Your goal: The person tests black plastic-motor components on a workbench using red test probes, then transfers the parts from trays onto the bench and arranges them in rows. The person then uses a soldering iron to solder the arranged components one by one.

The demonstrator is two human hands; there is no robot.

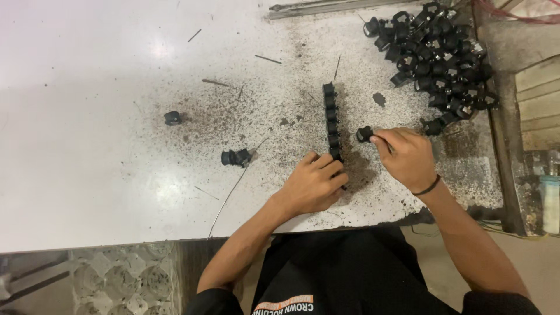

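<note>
A row of small black plastic parts (331, 119) is strung in a line on the white worktop (87, 116). My left hand (315, 184) grips the near end of this row. Just right of the row, my right hand (405, 156) pinches a single black part (364, 134) between thumb and fingertips. A black band sits on the right wrist. A large pile of the same black parts (440, 58) lies at the far right of the worktop, just beyond my right hand.
Two loose black parts lie apart on the worktop, one (172, 118) at the left and one (236, 157) near my left hand. Thin metal wires (233, 189) and dark grit are scattered about. A wooden frame (513, 116) borders the right edge.
</note>
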